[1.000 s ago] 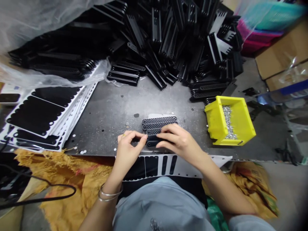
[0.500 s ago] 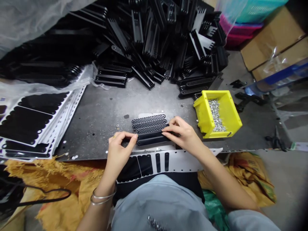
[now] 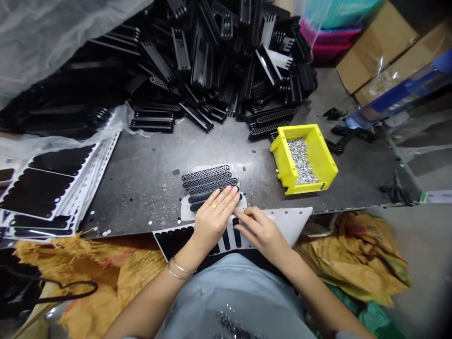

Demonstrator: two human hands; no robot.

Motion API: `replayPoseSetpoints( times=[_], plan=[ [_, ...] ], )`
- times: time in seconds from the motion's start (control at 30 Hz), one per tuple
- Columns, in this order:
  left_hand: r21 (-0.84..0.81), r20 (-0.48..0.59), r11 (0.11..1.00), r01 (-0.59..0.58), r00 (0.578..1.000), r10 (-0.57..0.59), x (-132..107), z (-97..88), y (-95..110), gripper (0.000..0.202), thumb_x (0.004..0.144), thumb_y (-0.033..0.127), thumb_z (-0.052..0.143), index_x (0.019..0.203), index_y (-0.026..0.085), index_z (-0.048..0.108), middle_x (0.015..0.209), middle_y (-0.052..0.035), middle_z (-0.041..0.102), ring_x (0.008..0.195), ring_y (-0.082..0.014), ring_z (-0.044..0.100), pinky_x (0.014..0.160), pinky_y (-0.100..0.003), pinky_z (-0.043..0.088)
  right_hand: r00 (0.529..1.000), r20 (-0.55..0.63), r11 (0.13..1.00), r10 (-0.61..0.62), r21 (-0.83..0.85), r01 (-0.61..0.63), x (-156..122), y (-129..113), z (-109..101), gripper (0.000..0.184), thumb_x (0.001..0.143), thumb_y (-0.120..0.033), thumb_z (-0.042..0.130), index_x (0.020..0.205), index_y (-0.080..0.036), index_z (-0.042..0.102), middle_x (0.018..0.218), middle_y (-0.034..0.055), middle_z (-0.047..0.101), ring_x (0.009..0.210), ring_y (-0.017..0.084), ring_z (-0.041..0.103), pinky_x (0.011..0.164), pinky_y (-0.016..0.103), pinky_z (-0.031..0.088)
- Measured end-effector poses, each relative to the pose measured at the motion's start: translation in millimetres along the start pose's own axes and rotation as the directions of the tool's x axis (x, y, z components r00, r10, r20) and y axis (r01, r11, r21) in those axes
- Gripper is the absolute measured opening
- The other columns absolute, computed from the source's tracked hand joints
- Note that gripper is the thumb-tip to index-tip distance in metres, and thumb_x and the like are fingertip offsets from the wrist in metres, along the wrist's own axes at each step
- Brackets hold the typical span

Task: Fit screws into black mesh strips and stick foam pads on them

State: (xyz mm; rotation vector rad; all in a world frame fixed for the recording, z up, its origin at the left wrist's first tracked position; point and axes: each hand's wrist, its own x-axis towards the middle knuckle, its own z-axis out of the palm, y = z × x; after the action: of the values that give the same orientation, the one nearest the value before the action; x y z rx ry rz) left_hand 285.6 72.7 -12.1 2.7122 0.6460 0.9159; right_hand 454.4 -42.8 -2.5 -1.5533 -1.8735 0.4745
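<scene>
My left hand (image 3: pixel 217 219) lies flat, fingers stretched, over the near end of a row of several black slotted bars on the worktable. The rear bars (image 3: pixel 208 179) have a lattice pattern on top; the front two (image 3: pixel 201 198) look smooth and are partly hidden under the hand. My right hand (image 3: pixel 259 230) is at the table's front edge, thumb and index finger slightly apart beside the upper end of a black strip (image 3: pixel 237 235) on a white sticker sheet (image 3: pixel 278 226). The sheet hangs over the edge towards my lap, partly covered by my left hand.
A yellow bin (image 3: pixel 310 183) of small silvery pieces stands to the right. Behind lies a large heap of black slotted parts (image 3: pixel 197 61). Stacked sticker sheets (image 3: pixel 42 179) are on the left. Scissors (image 3: pixel 397 190) rest at the far right, near a blue-and-clear roll (image 3: pixel 399 94).
My left hand has moved right, from the bars' left end to flat on top of them. My right hand has left the bars and come down to the sticker sheet. The view has shifted slightly.
</scene>
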Motion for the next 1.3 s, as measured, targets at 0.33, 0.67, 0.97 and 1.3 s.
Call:
replayPoseSetpoints(
  times=[0.33,0.67,0.97,1.3],
  plan=[
    [-0.175,-0.094,0.983,-0.054,0.995,0.038,-57.7,5.1,11.6,0.025,0.100,0.010,0.055,0.121,0.019,0.066,0.105,-0.0090,0.080,0.108,-0.0210,0.075,0.095,-0.037,0.061,0.979,0.135,0.554,0.150,0.809,-0.197,11.7,21.9,-42.2,0.020,0.095,-0.044,0.071,0.094,-0.025,0.069,0.098,0.0033,0.063,0.092,0.020,0.071,0.085,0.041,0.062],
    [-0.123,-0.200,0.787,0.604,0.762,-0.616,-28.4,-54.7,-16.8,0.021,0.094,0.017,0.066,0.112,0.026,0.070,0.104,-0.0028,0.078,0.106,-0.0226,0.070,0.102,-0.042,0.047,0.983,0.005,0.981,-0.184,0.062,0.183,123.1,-8.8,-6.2,0.042,0.104,-0.018,0.052,0.146,-0.024,0.057,0.117,0.0110,0.067,0.106,0.022,0.066,0.091,0.040,0.058],
    [-0.312,-0.045,0.562,0.767,0.578,-0.815,-22.1,-57.6,-44.6,0.009,0.093,0.030,0.070,0.088,0.029,0.078,0.083,0.0020,0.079,0.092,-0.0224,0.070,0.095,-0.041,0.048,0.945,0.129,0.952,-0.300,0.111,0.287,140.9,-0.9,7.3,0.017,0.103,-0.020,0.059,0.110,-0.019,0.075,0.108,0.0094,0.072,0.097,0.020,0.064,0.086,0.039,0.055],
    [-0.309,0.002,0.524,0.794,0.552,-0.834,-11.9,-53.5,-48.5,0.021,0.088,0.032,0.073,0.069,0.025,0.067,0.075,0.0024,0.073,0.085,-0.0211,0.065,0.098,-0.042,0.043,0.977,0.158,0.987,-0.141,0.104,0.125,133.6,4.3,-16.3,0.018,0.101,-0.029,0.066,0.113,-0.021,0.076,0.110,0.0093,0.070,0.099,0.021,0.066,0.088,0.039,0.056]
  ],
)
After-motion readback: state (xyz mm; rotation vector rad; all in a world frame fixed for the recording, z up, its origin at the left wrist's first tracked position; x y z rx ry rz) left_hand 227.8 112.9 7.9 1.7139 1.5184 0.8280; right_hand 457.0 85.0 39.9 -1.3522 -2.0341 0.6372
